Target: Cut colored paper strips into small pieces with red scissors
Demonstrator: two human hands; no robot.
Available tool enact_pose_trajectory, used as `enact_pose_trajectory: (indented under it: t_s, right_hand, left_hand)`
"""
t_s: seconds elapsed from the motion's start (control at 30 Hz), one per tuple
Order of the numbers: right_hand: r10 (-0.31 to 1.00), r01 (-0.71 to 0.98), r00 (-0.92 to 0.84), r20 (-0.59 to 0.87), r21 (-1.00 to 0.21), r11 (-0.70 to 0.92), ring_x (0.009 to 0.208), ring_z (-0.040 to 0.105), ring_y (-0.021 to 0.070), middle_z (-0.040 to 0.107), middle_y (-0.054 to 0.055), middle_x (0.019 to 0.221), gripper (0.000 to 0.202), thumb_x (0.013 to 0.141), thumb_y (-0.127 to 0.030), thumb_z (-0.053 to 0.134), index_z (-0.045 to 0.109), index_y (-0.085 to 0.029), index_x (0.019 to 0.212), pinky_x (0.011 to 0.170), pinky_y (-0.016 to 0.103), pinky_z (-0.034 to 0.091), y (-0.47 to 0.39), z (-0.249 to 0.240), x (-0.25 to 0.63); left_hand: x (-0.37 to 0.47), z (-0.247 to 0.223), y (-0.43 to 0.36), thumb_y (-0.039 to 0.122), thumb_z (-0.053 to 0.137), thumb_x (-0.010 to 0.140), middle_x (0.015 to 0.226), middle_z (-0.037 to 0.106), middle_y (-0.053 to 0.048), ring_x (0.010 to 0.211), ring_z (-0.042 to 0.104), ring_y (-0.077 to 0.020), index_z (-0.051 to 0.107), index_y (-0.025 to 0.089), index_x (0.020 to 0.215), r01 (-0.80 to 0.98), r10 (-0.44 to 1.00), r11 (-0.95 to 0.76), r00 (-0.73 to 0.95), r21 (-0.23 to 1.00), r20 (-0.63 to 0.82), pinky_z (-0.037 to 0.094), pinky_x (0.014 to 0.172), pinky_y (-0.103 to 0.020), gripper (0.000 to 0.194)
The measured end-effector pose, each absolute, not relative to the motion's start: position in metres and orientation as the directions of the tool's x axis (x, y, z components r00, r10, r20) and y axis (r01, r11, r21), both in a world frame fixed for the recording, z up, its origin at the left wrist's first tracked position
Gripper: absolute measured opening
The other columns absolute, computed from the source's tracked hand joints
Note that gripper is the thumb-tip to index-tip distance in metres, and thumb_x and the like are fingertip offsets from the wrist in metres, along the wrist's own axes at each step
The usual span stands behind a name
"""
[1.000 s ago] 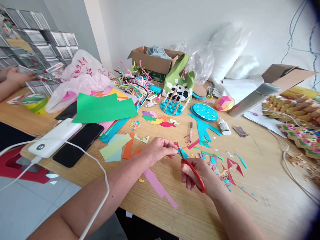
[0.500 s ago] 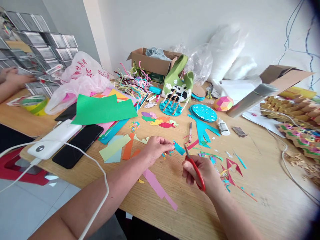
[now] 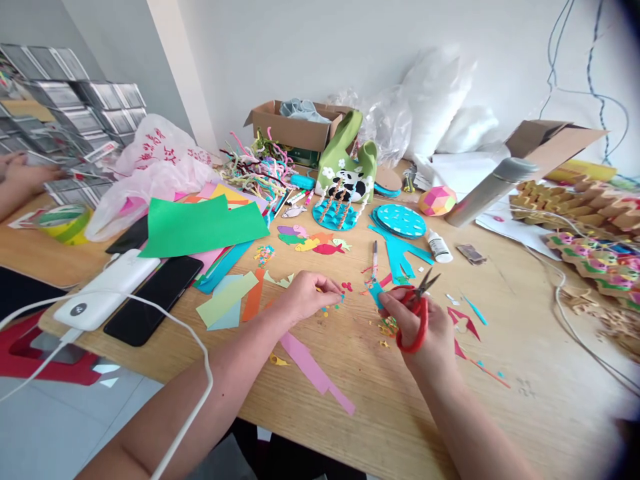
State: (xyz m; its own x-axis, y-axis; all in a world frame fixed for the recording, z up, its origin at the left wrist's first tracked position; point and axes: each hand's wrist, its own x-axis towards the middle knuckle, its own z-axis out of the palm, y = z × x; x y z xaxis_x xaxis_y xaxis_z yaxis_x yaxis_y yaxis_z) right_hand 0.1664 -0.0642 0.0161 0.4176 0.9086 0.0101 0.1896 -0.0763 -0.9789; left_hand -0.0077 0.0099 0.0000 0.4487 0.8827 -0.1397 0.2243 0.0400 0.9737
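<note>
My left hand (image 3: 320, 293) is pinched closed above small paper dots at mid-table; what its fingertips hold, if anything, is too small to make out. Red-handled scissors (image 3: 417, 320) are in my right hand (image 3: 417, 327), their blades pointing up and away from me. The thumb and finger of that hand also pinch a small blue paper piece (image 3: 376, 293). Behind it lies a pen (image 3: 375, 257). Colourful paper fish (image 3: 313, 241) lie beyond my left hand, and a pink paper strip (image 3: 313, 367) rests nearer me.
Green sheets (image 3: 200, 227), a black phone (image 3: 153, 300) and a white power bank (image 3: 106, 290) with a cable are at left. Blue discs (image 3: 400, 220), a glue bottle (image 3: 439, 245) and a grey flask (image 3: 493, 192) stand at back right. Another person's hand (image 3: 25, 177) shows far left.
My right hand has turned the scissors so the blades point away to the right, and now pinches the blue paper piece. My left hand stays nearly in place. The view has shifted slightly.
</note>
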Motion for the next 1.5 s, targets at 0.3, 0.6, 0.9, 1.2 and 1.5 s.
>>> enact_pose_trajectory:
  t_s: [0.3,0.6,0.9,1.2,1.5]
  right_hand:
    - [0.865,0.144,0.495,0.078,-0.990,0.007,0.060,0.053,0.0125,0.058,0.000,0.064,0.023,0.072,-0.036,0.071,0.060,-0.017,0.069,0.054,0.022,0.040,-0.061,0.012,0.171]
    - [0.863,0.141,0.492,0.113,-0.989,0.049,0.060,0.056,0.0138,0.060,0.001,0.065,0.024,0.071,-0.038,0.072,0.061,-0.017,0.071,0.057,0.025,0.044,-0.061,0.006,0.173]
    - [0.872,0.202,0.479,0.101,-0.979,0.002,0.060,0.057,0.0152,0.061,0.002,0.065,0.025,0.071,-0.040,0.070,0.060,-0.017,0.070,0.055,0.025,0.044,-0.062,0.010,0.171]
    - [0.824,0.188,0.547,0.150,-0.981,0.054,0.060,0.057,0.0160,0.060,0.002,0.065,0.025,0.067,-0.038,0.073,0.060,-0.017,0.071,0.057,0.027,0.046,-0.063,0.017,0.170]
    - [0.818,0.214,0.547,0.178,-0.974,0.069,0.059,0.054,0.0147,0.060,0.001,0.063,0.025,0.068,-0.038,0.073,0.061,-0.017,0.071,0.054,0.025,0.043,-0.063,0.015,0.175]
  left_hand:
    - [-0.015,-0.010,0.015,0.008,0.063,0.070,0.085,0.069,-0.005,0.092,0.055,-0.0206,0.071,0.019,0.065,0.583,0.818,-0.540,0.534,0.607,0.214,0.042,0.082,-0.033,0.014]
    - [-0.020,-0.010,0.020,0.003,0.063,0.070,0.081,0.066,-0.005,0.089,0.054,-0.0199,0.074,0.020,0.073,0.650,0.828,-0.545,0.518,0.529,0.216,0.043,0.082,-0.033,0.021]
    - [-0.017,-0.012,0.019,0.000,0.058,0.072,0.083,0.066,-0.003,0.088,0.055,-0.0180,0.075,0.024,0.070,0.570,0.794,-0.572,0.565,0.590,0.224,0.045,0.083,-0.032,0.030]
    - [-0.030,-0.013,0.033,-0.003,0.050,0.071,0.087,0.069,-0.006,0.089,0.056,-0.0202,0.074,0.019,0.081,0.730,0.898,-0.436,0.321,0.526,0.300,0.045,0.084,-0.033,0.035]
    - [-0.026,-0.007,0.023,0.006,0.051,0.072,0.082,0.070,-0.007,0.083,0.062,-0.0184,0.072,0.018,0.074,0.856,0.934,-0.348,0.353,0.382,0.061,0.046,0.078,-0.028,0.024]
